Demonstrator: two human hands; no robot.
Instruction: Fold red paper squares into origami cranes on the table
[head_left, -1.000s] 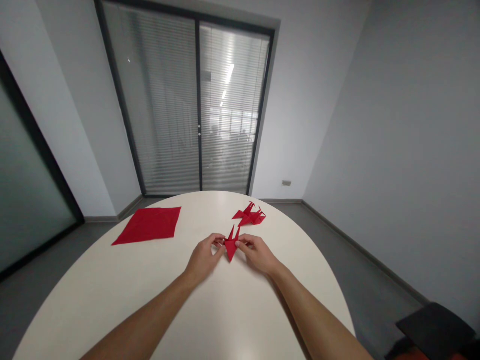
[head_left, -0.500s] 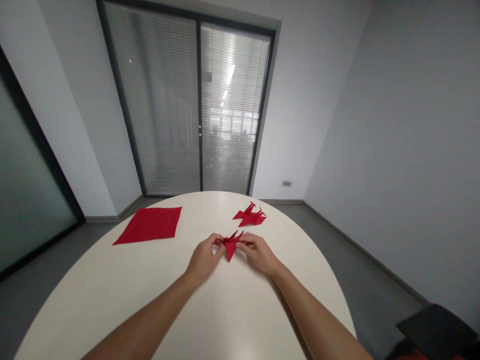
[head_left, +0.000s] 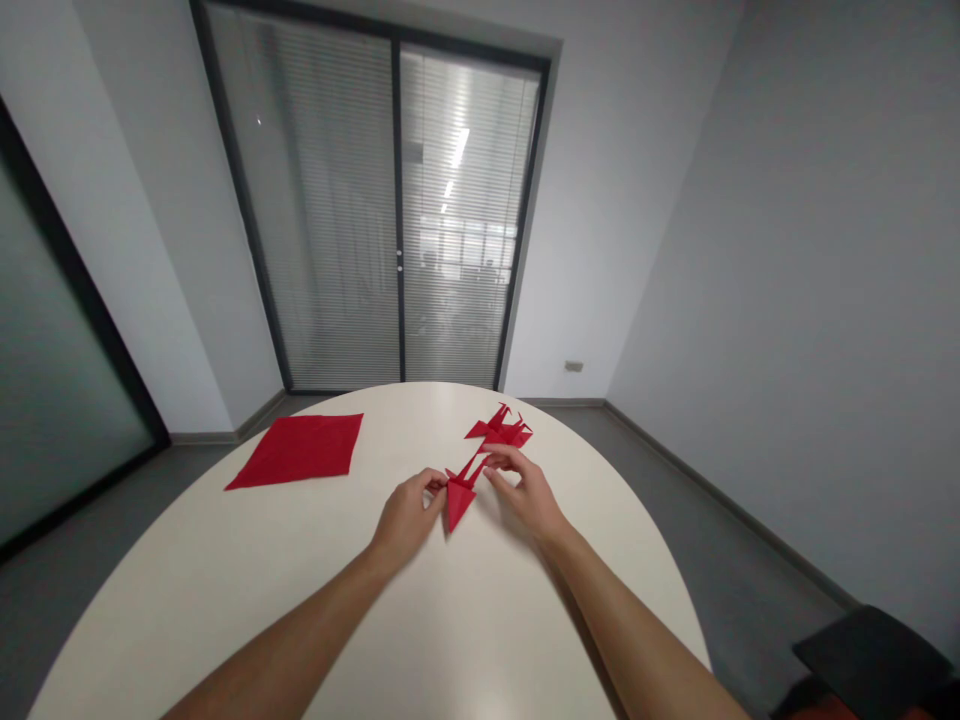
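My left hand (head_left: pixel 411 515) pinches the left edge of a folded red paper crane (head_left: pixel 460 499) just above the table. Its broad pointed part hangs down toward me, while two narrow prongs slant up to the right. My right hand (head_left: pixel 527 492) is close by the tips of those prongs, thumb and fingers apart; whether a fingertip touches the paper is hard to make out. Just beyond this hand, red folded paper cranes (head_left: pixel 504 432) lie close together, partly overlapped in view by the fingers and prongs.
Flat red paper (head_left: pixel 304 447) lies at the back left of the round white table (head_left: pixel 225 580). Past the far edge stand a glass partition with blinds (head_left: pixel 341 220) and grey walls. A dark object (head_left: pixel 874 650), perhaps a chair, is at the lower right.
My right hand has come off the paper's right side and shifted up and outward, its fingers spreading. The paper has tilted, its prongs now leaning further right and its lower point swinging slightly left.
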